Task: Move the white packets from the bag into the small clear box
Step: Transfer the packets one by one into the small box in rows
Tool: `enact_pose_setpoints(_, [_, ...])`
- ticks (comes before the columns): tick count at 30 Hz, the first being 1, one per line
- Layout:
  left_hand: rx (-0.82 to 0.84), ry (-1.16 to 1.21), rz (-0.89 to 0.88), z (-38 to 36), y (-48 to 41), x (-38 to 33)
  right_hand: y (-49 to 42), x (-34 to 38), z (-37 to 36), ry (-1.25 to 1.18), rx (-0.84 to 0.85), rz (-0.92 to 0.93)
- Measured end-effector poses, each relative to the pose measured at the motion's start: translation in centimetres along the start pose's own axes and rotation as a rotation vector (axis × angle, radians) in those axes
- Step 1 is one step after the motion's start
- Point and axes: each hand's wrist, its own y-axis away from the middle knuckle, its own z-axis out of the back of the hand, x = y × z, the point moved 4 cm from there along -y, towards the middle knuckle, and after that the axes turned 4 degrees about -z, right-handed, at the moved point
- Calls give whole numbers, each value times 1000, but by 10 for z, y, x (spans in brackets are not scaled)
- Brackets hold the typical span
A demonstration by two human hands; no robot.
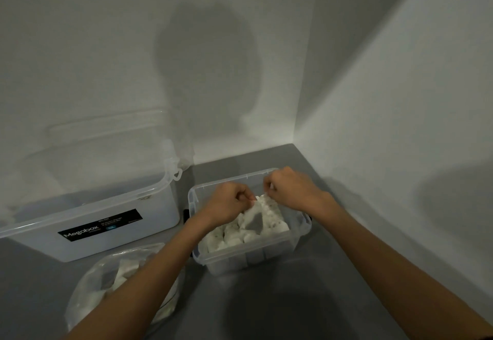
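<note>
Grey tabletop (266, 302) in a white-walled corner, dim light. Nearest, at 7 o'clock: clear plastic bag (80, 294) with white packets (124, 270) inside, left forearm crossing over it. Further in, at 12 o'clock: small clear box (240, 257), already well filled with packets standing roughly on edge.

Both hands are over the box. Left hand (226, 203) and right hand (293, 190) each have the fingers curled, thumb and fingertips pinching the top edge of one packet (269, 210), left at its left corner, right at its right corner. That packet is tilted, its lower end down among the others toward the far side of the box.

Behind, at 10 o'clock: large clear tub (106, 222) with a black Megabox label, and its lid (106, 131) leaning on the wall.

Step in hand, as I judge it: seating this packet in the box. Next: press it down level, release with both hands, then send one hand to the bag at 7 o'clock for another. The bag isn't empty, so the task is partway done. The box looks near full, so space may run short.
</note>
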Motion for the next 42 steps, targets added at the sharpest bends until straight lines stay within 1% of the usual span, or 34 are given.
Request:
enact_pose_setpoints(2, [72,-8,19,-15,-9,-3,2,-8,6,8,-80,-30])
enact_pose_setpoints(4, [149,-14,62,-32,-16,-2,4,-15,6,-1,-110,-55])
enact_pose_setpoints(9, [269,1,204,-70,-27,7,11,-28,-2,-32,-92,-94])
enact_pose_setpoints(11, [282,-51,219,-82,-31,12,13,-31,-4,-50,-80,-108])
enact_pose_setpoints(14, [265,-155,187,-94,-35,19,16,-35,-3,-60,-87,-115])
enact_pose_setpoints(18, [272,-205,146,-102,-38,21,18,-37,-1,-56,-103,-119])
enact_pose_setpoints(24, [227,-254,75,-99,-43,20,18,-38,0,-65,-109,-124])
enact_pose_setpoints(28, [229,-315,34,-97,-44,19,19,-35,2,-66,-105,-114])
enact_pose_setpoints(32, [205,-271,29,-85,-39,16,19,-32,2,-59,-92,-105])
enact_pose_setpoints(37, [119,-170,-71,-31,-19,-4,19,-17,6,-78,-73,-73])
enact_pose_setpoints(40, [-3,-48,-112,14,10,-9,20,9,9,-119,-62,-5])
enact_pose_setpoints(42, [-77,0,-107,42,37,-2,21,34,11,-135,-68,52])
